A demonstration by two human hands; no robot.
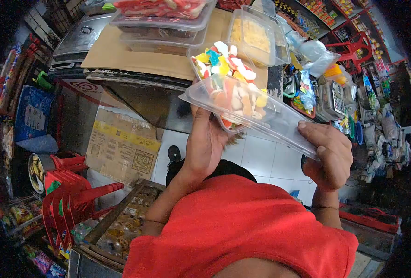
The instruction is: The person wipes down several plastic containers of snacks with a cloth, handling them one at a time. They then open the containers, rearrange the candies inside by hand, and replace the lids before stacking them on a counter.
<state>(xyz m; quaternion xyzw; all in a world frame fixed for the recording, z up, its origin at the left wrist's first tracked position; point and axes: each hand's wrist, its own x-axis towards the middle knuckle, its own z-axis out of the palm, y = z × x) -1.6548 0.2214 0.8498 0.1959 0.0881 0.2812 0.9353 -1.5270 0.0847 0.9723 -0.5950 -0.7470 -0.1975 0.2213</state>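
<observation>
Holding a tub of mixed candies [235, 99] up in front of the chest, the person had both hands on it. The left hand [205, 139] was cupped under the base, fingers curled up around it and taking the weight. The right hand [328, 155], at about 4 o'clock from the tub, was half closed. Its thumb pressed on the far edge of the clear lid [284, 125], which stuck out flat from the tub instead of sitting over it. So the tub was off the surface, tipped a bit toward 4 o'clock, with candies piled to the rim.

At 12 o'clock, just behind it, another candy tub [221, 58] sat on the cardboard-covered surface [122, 51]. There was a tub of yellow stuff [254, 37] at 1 o'clock and stacked tubs [164, 23] at 11. A calculator [337, 97] was off at 3 o'clock.

My read: lid-handling stage, nothing sealed yet. The next move would need the left hand to hold the base level while the right brings the lid over and presses the rim down. Otherwise sweets could spill onto the floor tiles [261, 157].
</observation>
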